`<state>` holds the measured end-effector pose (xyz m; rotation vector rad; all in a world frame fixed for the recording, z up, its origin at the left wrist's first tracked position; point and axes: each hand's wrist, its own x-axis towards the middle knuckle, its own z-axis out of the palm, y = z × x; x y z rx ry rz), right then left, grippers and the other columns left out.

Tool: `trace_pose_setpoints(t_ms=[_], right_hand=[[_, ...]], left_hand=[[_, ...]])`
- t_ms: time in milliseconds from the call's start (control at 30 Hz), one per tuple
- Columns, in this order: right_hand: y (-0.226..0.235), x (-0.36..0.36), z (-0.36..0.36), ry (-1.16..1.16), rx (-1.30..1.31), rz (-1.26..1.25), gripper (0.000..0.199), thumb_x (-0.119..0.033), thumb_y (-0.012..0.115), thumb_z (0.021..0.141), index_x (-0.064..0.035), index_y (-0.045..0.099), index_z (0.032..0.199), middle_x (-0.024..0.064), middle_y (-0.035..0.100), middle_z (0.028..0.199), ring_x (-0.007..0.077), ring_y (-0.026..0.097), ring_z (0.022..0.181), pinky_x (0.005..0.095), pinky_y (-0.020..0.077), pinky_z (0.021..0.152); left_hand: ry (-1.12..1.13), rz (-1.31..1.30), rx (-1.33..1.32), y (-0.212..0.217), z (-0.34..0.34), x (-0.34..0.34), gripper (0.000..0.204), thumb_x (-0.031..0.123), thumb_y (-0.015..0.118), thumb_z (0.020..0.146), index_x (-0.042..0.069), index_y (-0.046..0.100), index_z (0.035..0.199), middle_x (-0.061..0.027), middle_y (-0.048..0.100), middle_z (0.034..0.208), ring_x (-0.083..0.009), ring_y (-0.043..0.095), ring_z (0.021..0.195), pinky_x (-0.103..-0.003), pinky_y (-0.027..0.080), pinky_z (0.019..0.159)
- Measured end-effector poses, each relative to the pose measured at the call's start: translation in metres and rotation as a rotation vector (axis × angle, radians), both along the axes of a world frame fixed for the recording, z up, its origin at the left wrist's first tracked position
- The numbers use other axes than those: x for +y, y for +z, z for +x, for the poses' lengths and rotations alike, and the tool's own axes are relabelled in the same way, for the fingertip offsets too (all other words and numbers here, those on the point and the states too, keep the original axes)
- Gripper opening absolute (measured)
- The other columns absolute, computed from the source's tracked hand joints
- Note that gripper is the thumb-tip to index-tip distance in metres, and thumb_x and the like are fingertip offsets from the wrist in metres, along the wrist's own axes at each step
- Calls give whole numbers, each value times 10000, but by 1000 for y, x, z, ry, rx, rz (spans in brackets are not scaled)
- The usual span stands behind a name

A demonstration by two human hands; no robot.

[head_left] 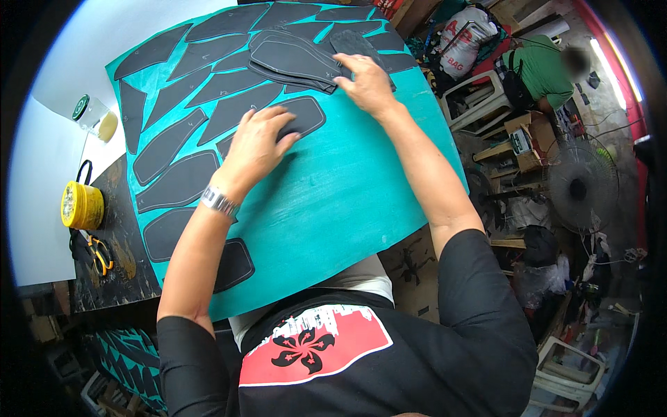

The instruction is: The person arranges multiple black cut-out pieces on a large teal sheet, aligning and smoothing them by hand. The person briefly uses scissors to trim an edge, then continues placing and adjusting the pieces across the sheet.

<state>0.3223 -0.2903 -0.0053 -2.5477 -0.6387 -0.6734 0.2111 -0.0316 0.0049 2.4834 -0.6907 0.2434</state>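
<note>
A large teal sheet (347, 201) is spread over the table, with several flat black cut pieces (177, 182) outlined in pale lines laid across it. My left hand (258, 142) lies palm down, fingers spread, on a rounded black piece (308, 115), covering part of it. My right hand (367, 85) is by the right end of a loose stack of black pieces (295, 59). Its thumb and fingers are apart there, the fingertips over a dark grey piece (351, 43). Part of the stack's end is hidden by the hand.
Left of the sheet stand a yellow tub (83, 206), orange-handled pliers (101, 256) and a clear jar with a green lid (90, 112). To the right are a plastic stool (479, 104), a cardboard box (531, 139), a fan (580, 181) and a person in green (542, 69).
</note>
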Motion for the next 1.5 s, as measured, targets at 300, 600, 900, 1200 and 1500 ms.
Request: trace_pose_setpoints(t_ms=[300,600,900,1200,1500], right_hand=[[-10,45,25,-290,242,-58,411,-272,793,791,-103,704,1155,161,620,1198,339,593,1145,458,498,952],[-18,7,27,-217,193,30,435,-376,821,729,-129,745,1079,136,660,1120,330,594,1099,449,495,932],[-18,34,23,-220,39,-83,361,-293,799,756,-106,734,1058,89,652,1073,301,576,1082,461,455,903],[-27,49,16,-198,-63,-87,355,-209,806,746,-97,711,1069,113,644,1077,307,600,1058,451,496,863],[-24,55,18,-215,-154,-54,208,-140,764,754,-111,682,943,76,645,1055,291,615,975,442,481,832]], left_hand=[[-54,-2,51,-11,42,-58,359,231,674,911,67,658,1229,-146,594,1324,-330,552,1239,-536,297,1170],[-67,24,65,-23,38,-55,355,203,689,896,67,662,1223,-139,581,1343,-313,513,1286,-502,329,1148],[-62,-95,47,-30,50,-58,333,178,699,878,44,679,1182,-159,600,1305,-343,540,1228,-433,442,1044],[-41,-166,81,-33,46,-49,318,175,696,883,50,687,1175,-137,603,1313,-339,589,1171,-423,484,999],[-11,-234,57,-33,43,-45,295,158,700,871,56,703,1148,-137,634,1264,-331,611,1149,-410,495,981]])
